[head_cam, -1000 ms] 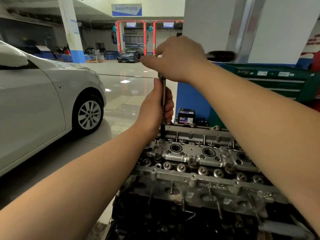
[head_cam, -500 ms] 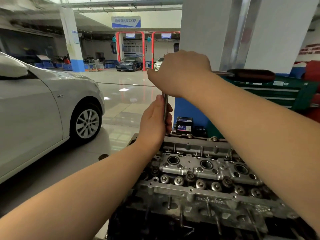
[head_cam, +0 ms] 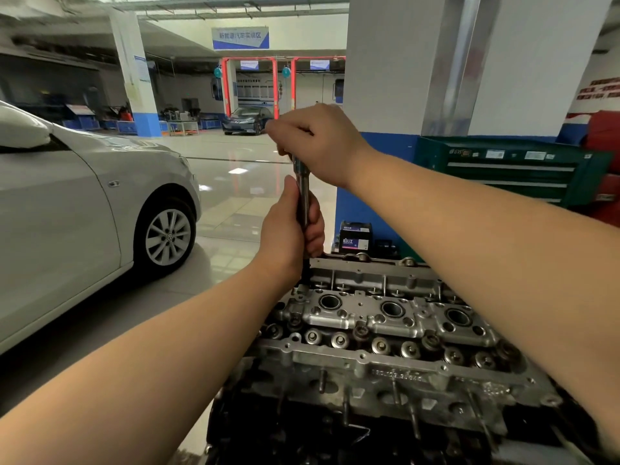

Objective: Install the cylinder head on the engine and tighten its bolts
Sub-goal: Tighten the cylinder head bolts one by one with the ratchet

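Tightening: bolt at far-left corner of cylinder head (head_cam: 385, 317), seated on engine (head_cam: 335, 427)
Left hand (head_cam: 288, 229): wraps extension bar (head_cam: 303, 196), keep it plumb
Right hand (head_cam: 318, 142): clenched over tool top, turn evenly

Silver car (head_cam: 84, 209) at left; dark car (head_cam: 246, 120) beyond; green tool cabinet (head_cam: 510, 171) at right; small battery (head_cam: 355, 238) beside blue-and-white pillar (head_cam: 379, 95).
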`<action>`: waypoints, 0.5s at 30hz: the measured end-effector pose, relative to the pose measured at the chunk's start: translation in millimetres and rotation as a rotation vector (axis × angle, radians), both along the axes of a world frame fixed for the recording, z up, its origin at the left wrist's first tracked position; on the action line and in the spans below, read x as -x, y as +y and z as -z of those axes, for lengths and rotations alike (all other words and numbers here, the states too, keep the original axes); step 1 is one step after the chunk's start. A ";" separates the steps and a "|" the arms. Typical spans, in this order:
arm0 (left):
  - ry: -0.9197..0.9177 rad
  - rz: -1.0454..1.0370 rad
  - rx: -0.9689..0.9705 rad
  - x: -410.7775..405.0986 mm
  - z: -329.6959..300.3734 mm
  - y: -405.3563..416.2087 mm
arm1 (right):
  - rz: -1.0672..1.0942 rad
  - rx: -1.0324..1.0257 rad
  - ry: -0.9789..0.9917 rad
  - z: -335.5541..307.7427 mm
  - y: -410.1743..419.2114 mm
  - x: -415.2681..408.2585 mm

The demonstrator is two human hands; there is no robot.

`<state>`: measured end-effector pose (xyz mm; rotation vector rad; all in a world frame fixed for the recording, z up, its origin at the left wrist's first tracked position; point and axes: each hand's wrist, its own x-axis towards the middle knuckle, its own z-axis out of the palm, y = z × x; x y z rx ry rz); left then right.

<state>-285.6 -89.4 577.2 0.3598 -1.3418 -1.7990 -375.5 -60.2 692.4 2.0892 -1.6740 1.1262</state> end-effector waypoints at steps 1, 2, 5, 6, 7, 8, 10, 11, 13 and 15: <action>-0.023 -0.021 0.007 -0.5 -0.8 0.2 | 0.127 0.007 0.094 -4.2 1.6 -3.3; -0.053 -0.054 0.019 -0.7 -1.9 -0.4 | 0.319 -0.004 0.224 -9.9 4.2 -7.2; -0.120 -0.132 0.079 -1.6 -4.9 -3.6 | 0.742 -0.055 0.503 -20.3 9.7 -15.4; -0.122 -0.128 0.081 -1.7 -5.5 -3.6 | 0.775 -0.064 0.539 -20.7 10.1 -17.3; -0.115 -0.110 0.061 -1.8 -5.5 -3.3 | 0.781 -0.051 0.545 -19.5 8.7 -17.2; -0.102 -0.080 0.029 -1.5 -5.7 -3.0 | 0.755 -0.018 0.514 -16.5 7.0 -15.5; -0.084 -0.028 -0.021 -1.1 -7.0 -3.5 | 0.604 -0.002 0.391 -9.2 3.2 -7.5; -0.086 -0.020 -0.021 -0.7 -8.0 -4.9 | 0.449 -0.033 0.295 -6.9 3.0 -3.0; -0.104 -0.008 -0.003 1.5 -10.2 -5.7 | 0.069 -0.089 -0.051 -1.4 3.4 4.4; -0.108 0.011 0.002 1.8 -10.8 -5.2 | -0.132 -0.123 -0.342 4.0 0.7 4.5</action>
